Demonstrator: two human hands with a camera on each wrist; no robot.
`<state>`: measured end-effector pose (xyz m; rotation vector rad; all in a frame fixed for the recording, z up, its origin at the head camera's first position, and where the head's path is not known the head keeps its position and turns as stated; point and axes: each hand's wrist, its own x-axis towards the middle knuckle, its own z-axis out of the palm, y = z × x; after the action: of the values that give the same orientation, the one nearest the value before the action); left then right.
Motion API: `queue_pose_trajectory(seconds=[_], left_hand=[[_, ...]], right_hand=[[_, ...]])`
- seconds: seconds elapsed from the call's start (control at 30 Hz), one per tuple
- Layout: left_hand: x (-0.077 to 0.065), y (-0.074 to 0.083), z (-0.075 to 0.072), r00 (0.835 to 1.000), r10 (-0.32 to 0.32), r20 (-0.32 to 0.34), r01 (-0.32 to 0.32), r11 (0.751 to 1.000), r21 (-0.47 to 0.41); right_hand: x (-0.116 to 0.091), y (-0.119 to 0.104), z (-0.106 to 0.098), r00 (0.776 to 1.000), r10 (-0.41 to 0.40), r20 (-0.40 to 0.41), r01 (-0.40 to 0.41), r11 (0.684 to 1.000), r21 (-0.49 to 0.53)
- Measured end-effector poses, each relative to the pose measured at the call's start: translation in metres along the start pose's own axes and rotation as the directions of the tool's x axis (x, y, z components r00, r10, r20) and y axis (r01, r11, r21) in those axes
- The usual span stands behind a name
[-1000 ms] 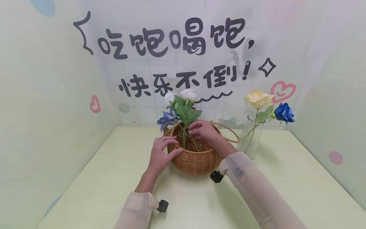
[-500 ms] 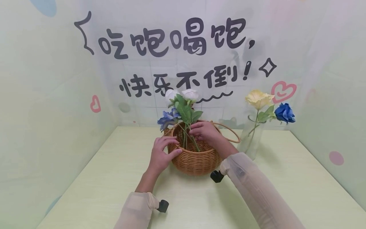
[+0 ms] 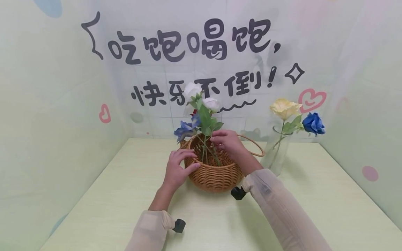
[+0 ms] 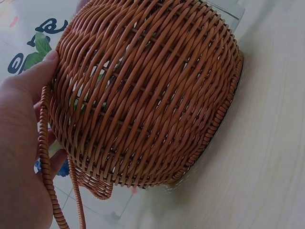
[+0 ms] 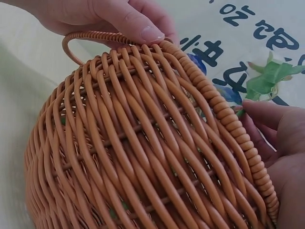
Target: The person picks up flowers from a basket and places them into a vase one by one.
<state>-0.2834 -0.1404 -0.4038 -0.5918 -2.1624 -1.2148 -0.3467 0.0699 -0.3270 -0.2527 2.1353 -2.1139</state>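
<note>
Left hand (image 3: 178,170): I see thumb and fingers gripping the basket (image 3: 216,178) at its rim.
Right hand (image 3: 230,143): fingers are narrow, pinching a green stem (image 5: 240,113).
White flowers (image 3: 192,91): two, above the basket opening.
Glass vase (image 3: 280,158): right of the basket, near it.

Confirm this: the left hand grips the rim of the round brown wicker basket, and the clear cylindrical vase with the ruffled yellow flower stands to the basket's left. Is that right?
No: the vase with the yellow flower stands right of the basket, as the head view shows. The left hand does grip the rim.
</note>
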Motion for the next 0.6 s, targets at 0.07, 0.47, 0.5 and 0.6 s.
queue_pose_trajectory(seconds=[0.07,0.47,0.5,0.6], left_hand=[[0.0007,0.0003,0.0003,1.000,0.001,0.001,-0.001,1.000,-0.002],[0.0016,0.0000,-0.0009,1.000,-0.003,-0.004,0.003,1.000,0.001],[0.0012,-0.0003,-0.0008,1.000,-0.003,-0.005,0.003,1.000,-0.001],[0.0003,-0.0011,0.0006,1.000,-0.010,-0.003,0.010,1.000,-0.010]], right_hand=[[-0.0009,-0.0017,-0.0010,1.000,-0.018,-0.015,0.019,0.999,0.032],[-0.0062,-0.0058,-0.0052,0.984,-0.106,-0.142,0.142,0.950,0.279],[-0.0074,-0.0063,-0.0059,0.982,-0.107,-0.155,0.150,0.943,0.298],[-0.0103,-0.0073,-0.0090,0.973,-0.122,-0.198,0.188,0.913,0.362]])
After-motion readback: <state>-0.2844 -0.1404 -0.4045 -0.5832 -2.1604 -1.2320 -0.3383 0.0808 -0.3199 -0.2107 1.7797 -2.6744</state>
